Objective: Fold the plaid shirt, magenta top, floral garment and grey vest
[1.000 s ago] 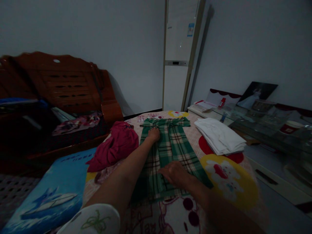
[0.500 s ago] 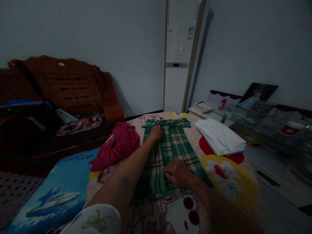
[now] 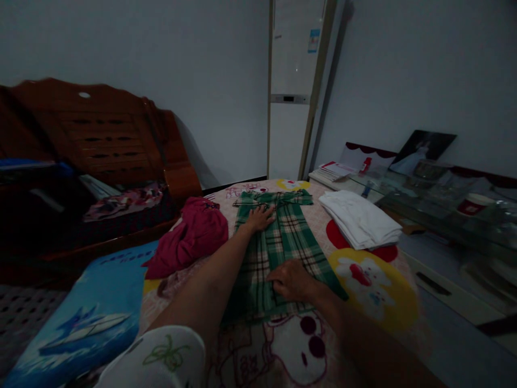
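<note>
A green plaid garment (image 3: 288,231) lies spread out on a patterned cloth (image 3: 299,353), its narrower part at the far side. My left hand (image 3: 260,218) rests on the garment's upper part with its fingers spread flat. Lower down, near the bottom edge, my right hand (image 3: 290,279) is closed, its fingertips pinching the plaid fabric. A crumpled magenta cloth (image 3: 191,234) lies left of the garment. On the right is a folded white cloth (image 3: 359,218).
A wooden bench (image 3: 109,134) with clothes on it stands at the left, near a blue surface with a boat picture (image 3: 84,318). A glass-topped cabinet (image 3: 428,202) holds a paper cup (image 3: 474,205) and a photo (image 3: 422,151). A tall white unit (image 3: 288,129) stands behind.
My left hand has opened from a closed shape and now lies with spread fingers on the garment. My right hand stays at the lower part. The view has shifted slightly.
</note>
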